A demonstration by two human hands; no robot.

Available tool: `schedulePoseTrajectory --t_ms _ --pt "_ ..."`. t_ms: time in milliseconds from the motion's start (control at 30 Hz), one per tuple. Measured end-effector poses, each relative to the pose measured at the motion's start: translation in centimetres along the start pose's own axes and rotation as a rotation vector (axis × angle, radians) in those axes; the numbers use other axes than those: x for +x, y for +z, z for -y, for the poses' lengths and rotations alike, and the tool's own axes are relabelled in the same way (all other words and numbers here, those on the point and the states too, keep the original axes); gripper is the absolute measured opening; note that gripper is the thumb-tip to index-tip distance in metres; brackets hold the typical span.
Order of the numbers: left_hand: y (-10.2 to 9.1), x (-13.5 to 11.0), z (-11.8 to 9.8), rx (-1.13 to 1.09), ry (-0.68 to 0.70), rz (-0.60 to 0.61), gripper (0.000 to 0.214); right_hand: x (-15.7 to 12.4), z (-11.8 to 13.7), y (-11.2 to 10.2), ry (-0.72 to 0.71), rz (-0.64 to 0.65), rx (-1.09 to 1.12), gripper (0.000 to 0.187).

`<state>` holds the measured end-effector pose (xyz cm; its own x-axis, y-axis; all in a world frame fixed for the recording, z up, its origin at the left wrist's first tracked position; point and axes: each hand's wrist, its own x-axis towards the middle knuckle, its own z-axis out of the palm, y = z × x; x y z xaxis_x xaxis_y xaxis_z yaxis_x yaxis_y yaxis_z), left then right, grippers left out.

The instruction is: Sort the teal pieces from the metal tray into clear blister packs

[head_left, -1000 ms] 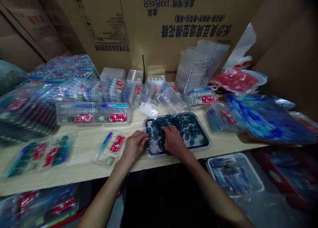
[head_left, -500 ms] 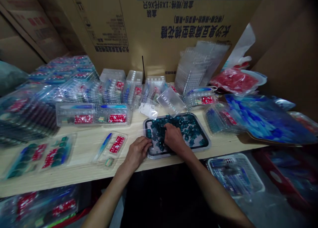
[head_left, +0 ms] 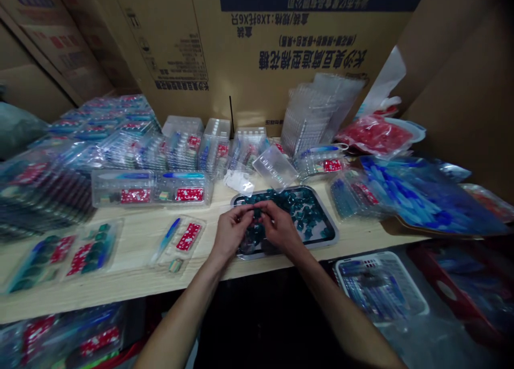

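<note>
A grey tray (head_left: 328, 239) of small teal pieces (head_left: 307, 211) lies on the wooden shelf in front of me. My left hand (head_left: 229, 232) and my right hand (head_left: 277, 225) are raised together just above the tray's near left part. Their fingertips meet in a pinch around a few small teal pieces held between them. To the left of my hands lies an open clear blister pack (head_left: 179, 239) with a blue stick and a red card in it.
Filled clear packs are stacked along the back and left of the wooden shelf (head_left: 132, 283). Empty clear trays (head_left: 317, 112) lean on the cardboard box (head_left: 257, 53). Bags of red (head_left: 375, 133) and blue (head_left: 417, 195) parts lie right. A white basket (head_left: 379, 288) sits below.
Both hands have lifted off the tray and come together, fingertips now pinched around teal pieces. The view has shifted slightly.
</note>
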<state>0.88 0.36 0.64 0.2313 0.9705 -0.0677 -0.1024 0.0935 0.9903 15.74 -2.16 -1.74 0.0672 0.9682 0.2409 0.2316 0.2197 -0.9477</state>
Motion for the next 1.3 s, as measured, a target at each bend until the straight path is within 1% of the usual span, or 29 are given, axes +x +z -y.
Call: schedulePoseTrajectory --t_ms 33,100,167,200,233,300,367,400,433,467,533,600,667,767,833,900,967,1033,1133,1233,1300 --pt "0.1 0.3 -0.1 -0.112 -0.075 0.006 0.028 0.0 0.2 0.0 0.028 -0.013 0.071 0.026" --pt "-0.2 0.9 -0.3 -0.294 -0.191 -0.014 0.021 0.1 0.3 -0.4 0.127 -0.049 0.275 0.021" --pt "-1.0 1.1 -0.7 -0.412 -0.253 -0.034 0.017 0.3 0.0 -1.5 0.213 -0.088 0.422 0.021" --pt "-1.5 1.1 -1.0 -0.446 -0.266 -0.037 0.016 0.5 -0.3 -2.1 0.232 -0.102 0.415 0.022" --pt "-1.9 1.1 -1.2 -0.469 -0.275 -0.036 0.015 0.6 -0.6 -2.7 0.232 -0.112 0.338 0.023" --pt "-2.6 0.8 -1.7 -0.487 -0.294 -0.023 0.016 0.5 -0.9 -3.6 0.188 -0.140 0.014 0.029" --pt "-2.9 0.5 -2.0 -0.486 -0.311 -0.018 0.018 0.2 -0.7 -3.5 0.090 -0.154 -0.340 0.039" --pt "-2.9 0.4 -2.1 -0.485 -0.317 -0.018 0.019 -0.1 -0.4 -3.2 0.019 -0.150 -0.453 0.043" --pt "-2.8 0.2 -2.1 -0.485 -0.322 -0.017 0.019 -0.4 0.1 -2.7 -0.059 -0.135 -0.508 0.044" --pt "-2.7 0.1 -2.1 -0.487 -0.327 -0.014 0.019 -0.7 0.7 -2.1 -0.133 -0.110 -0.513 0.044" --pt "-2.4 -0.2 -2.1 -0.498 -0.330 -0.007 0.016 -1.2 1.9 -0.8 -0.247 -0.056 -0.453 0.038" --pt "-2.2 -0.4 -2.0 -0.507 -0.339 0.000 0.013 -1.4 3.0 0.3 -0.283 -0.029 -0.404 0.031" --pt "-1.9 -0.6 -1.8 -0.509 -0.352 -0.001 0.017 -1.3 3.8 0.9 -0.269 -0.007 -0.426 0.025" --pt "-1.5 -1.1 -1.3 -0.463 -0.343 -0.036 0.029 -1.2 4.6 1.2 -0.233 0.054 -0.620 0.017" --pt "-1.3 -1.4 -1.0 -0.354 -0.298 -0.064 0.034 -1.2 5.0 1.1 -0.225 0.109 -0.789 0.013" --pt "-1.2 -1.8 -0.7 -0.213 -0.234 -0.065 0.040 -1.3 5.1 1.2 -0.226 0.150 -0.884 0.011" --pt "-1.2 -2.2 -0.5 -0.111 -0.176 -0.046 0.049 -1.3 4.9 1.3 -0.212 0.155 -0.882 0.013" --pt "-1.2 -2.5 -0.5 -0.078 -0.148 -0.018 0.055 -1.2 4.5 1.3 -0.174 0.135 -0.831 0.016" --pt "-1.3 -2.8 -0.6 -0.068 -0.142 0.032 0.055 -1.0 4.0 1.2 -0.128 0.129 -0.768 0.016" --pt "-1.4 -2.8 -0.4 -0.040 -0.142 0.062 0.055 -1.3 4.2 1.0 -0.154 0.144 -0.786 0.015" --pt "-1.5 -2.8 -0.1 0.021 -0.119 0.059 0.053 -1.6 4.6 1.0 -0.182 0.155 -0.845 0.012"
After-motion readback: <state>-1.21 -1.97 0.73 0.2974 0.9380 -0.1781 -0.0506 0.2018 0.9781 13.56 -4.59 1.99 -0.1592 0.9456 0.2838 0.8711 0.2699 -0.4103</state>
